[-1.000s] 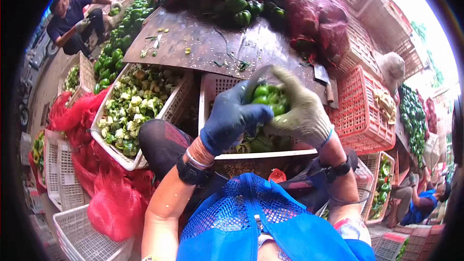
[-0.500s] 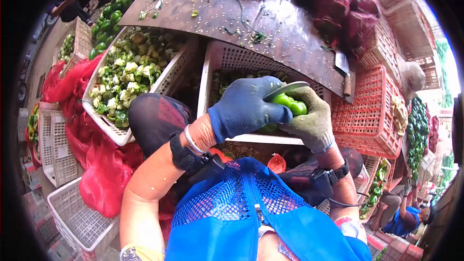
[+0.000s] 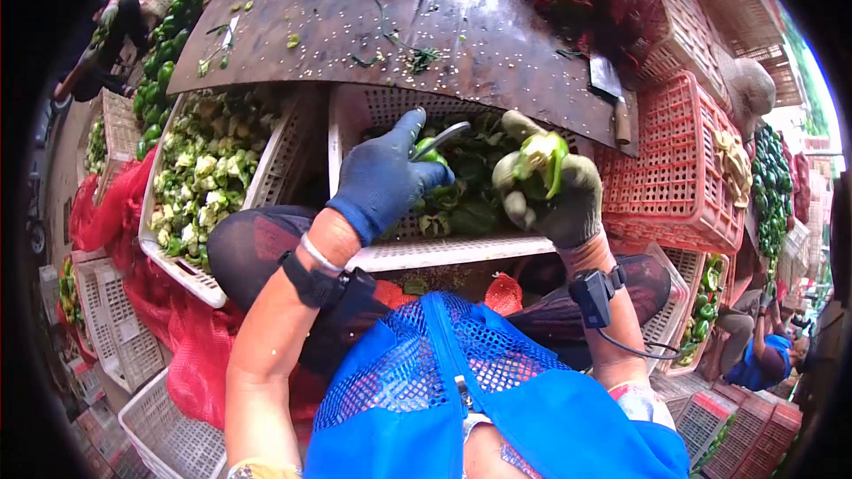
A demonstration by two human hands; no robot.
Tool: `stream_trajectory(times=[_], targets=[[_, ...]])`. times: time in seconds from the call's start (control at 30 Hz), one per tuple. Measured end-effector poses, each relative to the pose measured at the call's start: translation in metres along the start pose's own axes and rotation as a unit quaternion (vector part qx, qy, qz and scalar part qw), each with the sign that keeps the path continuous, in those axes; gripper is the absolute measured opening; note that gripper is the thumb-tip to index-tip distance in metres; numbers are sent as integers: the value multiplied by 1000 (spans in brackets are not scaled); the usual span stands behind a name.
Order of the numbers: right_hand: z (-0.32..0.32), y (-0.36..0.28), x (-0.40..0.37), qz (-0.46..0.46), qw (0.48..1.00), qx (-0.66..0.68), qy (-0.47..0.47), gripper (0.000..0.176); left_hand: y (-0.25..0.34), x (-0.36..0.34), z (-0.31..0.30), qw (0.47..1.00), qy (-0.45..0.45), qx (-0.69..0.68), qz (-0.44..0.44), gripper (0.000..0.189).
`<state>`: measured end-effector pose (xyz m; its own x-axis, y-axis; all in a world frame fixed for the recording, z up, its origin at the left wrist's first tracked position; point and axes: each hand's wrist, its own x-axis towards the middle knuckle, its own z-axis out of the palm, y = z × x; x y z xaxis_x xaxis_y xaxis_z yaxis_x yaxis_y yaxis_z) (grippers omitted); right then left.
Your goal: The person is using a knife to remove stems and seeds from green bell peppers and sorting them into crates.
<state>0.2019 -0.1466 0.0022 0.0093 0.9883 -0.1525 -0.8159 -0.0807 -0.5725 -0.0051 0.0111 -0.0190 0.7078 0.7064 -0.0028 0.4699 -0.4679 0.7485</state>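
Observation:
My left hand (image 3: 386, 179), in a blue glove, is closed around a knife whose curved blade (image 3: 450, 136) points up and to the right. Beside the blade, a green pepper piece (image 3: 432, 153) shows at the same fingers; how it is held is partly hidden. My right hand (image 3: 568, 200), in a grey-green glove, grips a cut green pepper (image 3: 556, 164) with its pale inside turned up. Both hands are apart, above a white crate (image 3: 426, 253) holding green leafy trimmings and pepper bits (image 3: 470, 186).
A metal-topped board (image 3: 355, 35) scattered with seeds lies ahead, a cleaver (image 3: 605, 80) at its right edge. Left stands a crate (image 3: 266, 164) of pale pepper cores (image 3: 209, 182). A red crate (image 3: 661, 164) is at right, red netting (image 3: 195, 355) at left. Other people work at both sides.
My hands have moved apart from around the green pepper, the left one going left with the knife. The pepper in my right hand now shows its pale inside. The view has shifted slightly.

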Motion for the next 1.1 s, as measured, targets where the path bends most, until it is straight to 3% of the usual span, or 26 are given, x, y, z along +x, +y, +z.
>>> stream_trajectory(times=[0.03,0.07,0.1,0.13,0.2,0.23,0.3,0.33,0.43,0.57,0.6,0.8,0.93,0.97,1.0,1.03,1.1], targets=[[-7,-2,-2,16,997,-64,-35,88,6,2,1,998,-13,-61,24,69],[-1,-1,-3,-21,972,-233,5,84,13,3,1,991,-29,-122,47,64],[11,1,-3,-54,916,-395,40,80,38,3,-6,979,-67,-180,71,60],[17,2,-2,-48,901,-428,44,75,54,4,-10,962,-101,-235,97,56],[26,2,-1,49,961,-270,16,64,64,-1,-10,982,-85,-29,168,51],[32,3,0,70,966,-249,19,58,63,-1,-8,981,-67,-50,173,46],[44,10,3,76,930,-346,97,60,55,-3,2,984,-22,-29,172,36],[39,30,12,12,957,-259,130,55,52,-6,7,987,5,15,161,30],[50,56,18,-17,982,-59,181,51,41,-8,17,979,119,14,164,15],[32,78,36,-45,964,1,260,39,31,-8,25,974,184,21,129,7],[36,80,41,-37,971,49,230,39,30,-7,26,974,193,21,119,7],[47,80,76,-57,979,-4,195,41,21,7,15,967,247,9,55,12],[38,76,98,-60,978,-41,198,37,13,16,1,974,227,-1,-9,19],[35,79,107,-105,963,-96,231,35,9,20,-2,969,242,-18,-40,20],[33,79,106,-161,940,-205,218,36,4,25,-4,963,257,-36,-68,20],[43,80,100,-159,932,-263,193,36,-3,25,-10,956,272,-54,-94,21],[88,71,85,-93,969,-214,81,41,-24,29,-38,957,267,-52,-104,22]])
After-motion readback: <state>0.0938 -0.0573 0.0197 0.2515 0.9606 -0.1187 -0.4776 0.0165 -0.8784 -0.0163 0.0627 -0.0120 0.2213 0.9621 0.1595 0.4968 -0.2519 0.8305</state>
